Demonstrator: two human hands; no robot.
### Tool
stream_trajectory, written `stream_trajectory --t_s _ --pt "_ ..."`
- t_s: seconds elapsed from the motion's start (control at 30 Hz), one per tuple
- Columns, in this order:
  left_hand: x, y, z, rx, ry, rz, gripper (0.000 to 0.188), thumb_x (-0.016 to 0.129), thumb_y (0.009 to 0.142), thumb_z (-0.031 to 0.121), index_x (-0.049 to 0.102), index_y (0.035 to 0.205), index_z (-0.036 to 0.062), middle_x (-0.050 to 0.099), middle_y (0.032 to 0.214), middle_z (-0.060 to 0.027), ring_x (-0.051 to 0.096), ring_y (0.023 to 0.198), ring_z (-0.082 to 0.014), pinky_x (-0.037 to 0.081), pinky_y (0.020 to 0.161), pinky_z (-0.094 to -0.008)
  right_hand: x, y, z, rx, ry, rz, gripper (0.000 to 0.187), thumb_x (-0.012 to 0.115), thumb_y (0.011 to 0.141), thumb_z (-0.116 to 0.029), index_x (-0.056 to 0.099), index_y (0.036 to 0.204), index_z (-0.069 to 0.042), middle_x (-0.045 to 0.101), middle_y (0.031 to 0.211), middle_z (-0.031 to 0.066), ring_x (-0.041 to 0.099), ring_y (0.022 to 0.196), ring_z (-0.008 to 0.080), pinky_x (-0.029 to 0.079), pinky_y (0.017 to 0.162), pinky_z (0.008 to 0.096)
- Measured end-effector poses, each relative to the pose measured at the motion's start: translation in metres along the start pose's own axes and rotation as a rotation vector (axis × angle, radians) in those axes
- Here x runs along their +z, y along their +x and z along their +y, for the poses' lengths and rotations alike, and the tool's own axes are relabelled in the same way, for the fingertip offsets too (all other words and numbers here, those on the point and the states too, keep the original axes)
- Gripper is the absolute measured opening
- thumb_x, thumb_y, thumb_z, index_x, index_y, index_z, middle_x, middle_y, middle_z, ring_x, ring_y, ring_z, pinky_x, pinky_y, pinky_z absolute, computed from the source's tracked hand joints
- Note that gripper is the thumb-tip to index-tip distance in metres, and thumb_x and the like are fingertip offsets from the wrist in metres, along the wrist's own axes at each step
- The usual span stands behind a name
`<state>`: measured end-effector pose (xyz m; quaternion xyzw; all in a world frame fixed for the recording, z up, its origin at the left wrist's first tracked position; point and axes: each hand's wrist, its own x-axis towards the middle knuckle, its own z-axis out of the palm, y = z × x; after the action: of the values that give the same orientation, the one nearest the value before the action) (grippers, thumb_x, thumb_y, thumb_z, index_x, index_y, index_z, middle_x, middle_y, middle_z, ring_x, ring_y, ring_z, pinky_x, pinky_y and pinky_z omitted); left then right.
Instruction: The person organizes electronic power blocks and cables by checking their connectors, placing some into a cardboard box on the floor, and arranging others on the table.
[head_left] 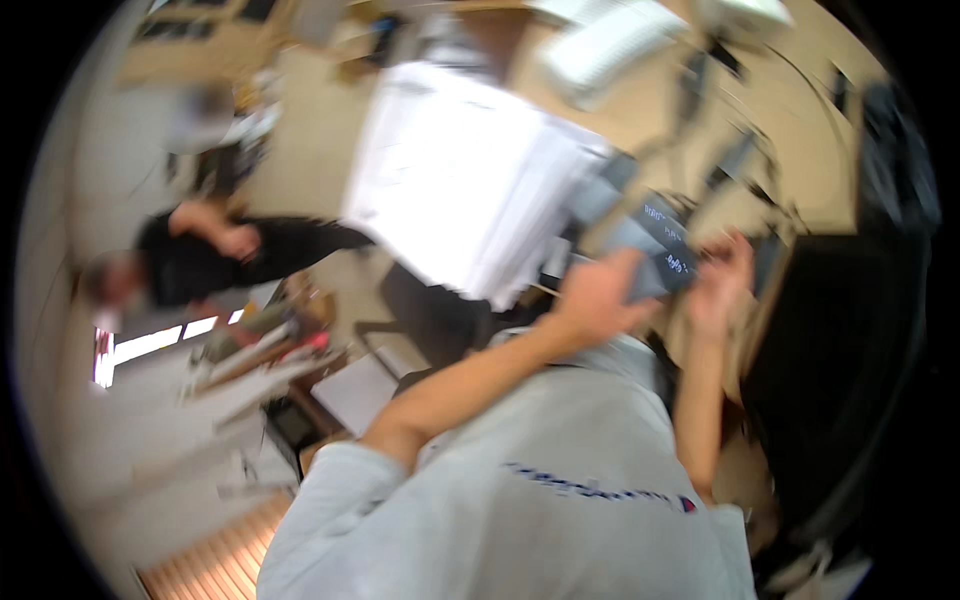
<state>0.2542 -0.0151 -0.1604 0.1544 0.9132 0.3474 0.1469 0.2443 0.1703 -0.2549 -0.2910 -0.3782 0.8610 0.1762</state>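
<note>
The view is blurred and tilted. My left hand (pixel 598 296) and my right hand (pixel 722 278) are raised together in front of me. Both grip a dark flat packet (pixel 660 250) with pale print, my left hand at its near left edge and my right hand at its right edge. My grey sleeves and shirt fill the lower middle of the view. The fingers behind the packet are hidden.
A big white stack or box (pixel 460 180) lies just left of the hands on a wooden table (pixel 800 150). Another person in black (pixel 220 255) is at the left. A large dark shape (pixel 845 380) fills the right. A white ribbed object (pixel 610 40) sits at the top.
</note>
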Motion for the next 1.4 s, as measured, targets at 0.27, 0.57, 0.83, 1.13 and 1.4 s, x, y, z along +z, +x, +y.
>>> stream_trajectory --t_s 0.27,0.57,0.83,1.13,1.4 --pt "0.023 -0.007 0.011 0.03 -0.051 0.133 0.063 0.08 0.076 0.035 0.052 0.122 0.0019 0.06 0.108 -0.0185 0.063 0.101 -0.0401 0.053 0.084 -0.0497 0.01 -0.025 -0.016 0.346 0.004 -0.018 0.033 0.048 0.106 -0.035 0.058 0.12 -0.007 0.065 0.117 0.0137 0.064 0.109 0.0289 0.052 0.1 0.0454" --pt "-0.018 -0.028 0.014 0.077 -0.247 0.079 0.044 0.073 0.086 0.033 0.059 0.119 0.0083 0.061 0.111 -0.0142 0.065 0.097 -0.0377 0.054 0.08 -0.0477 -0.029 0.05 -0.015 0.587 0.055 -0.347 0.04 0.044 0.104 -0.032 0.063 0.107 0.003 0.067 0.102 0.016 0.064 0.095 0.03 0.052 0.094 0.0443" --pt "-0.169 -0.049 -0.094 -0.079 0.254 0.942 0.028 0.071 0.084 0.006 0.069 0.111 0.0106 0.066 0.109 -0.0122 0.062 0.105 -0.0341 0.051 0.094 -0.0422 -0.043 0.065 0.019 0.463 0.025 -0.202 0.032 0.04 0.108 -0.026 0.054 0.086 -0.006 0.064 0.093 0.0199 0.06 0.091 0.0358 0.052 0.092 0.0474" --pt "-0.206 -0.046 -0.185 -0.116 0.202 0.684 0.024 0.07 0.09 0.011 0.065 0.112 0.0026 0.067 0.106 -0.0147 0.065 0.099 -0.0344 0.052 0.089 -0.0413 -0.062 0.085 0.028 0.559 0.102 -0.101 0.028 0.048 0.098 -0.023 0.06 0.095 0.002 0.066 0.097 0.0207 0.065 0.094 0.0359 0.054 0.093 0.0487" --pt "-0.108 -0.052 -0.062 -0.306 -1.283 0.258 0.017 0.051 0.096 0.014 0.052 0.11 0.0042 0.056 0.088 -0.005 0.055 0.075 -0.0134 0.048 0.067 -0.027 -0.007 0.053 0.043 0.235 -0.113 0.089 0.015 0.05 0.101 -0.016 0.056 0.096 -0.004 0.073 0.093 0.0208 0.069 0.08 0.0282 0.057 0.08 0.0353"
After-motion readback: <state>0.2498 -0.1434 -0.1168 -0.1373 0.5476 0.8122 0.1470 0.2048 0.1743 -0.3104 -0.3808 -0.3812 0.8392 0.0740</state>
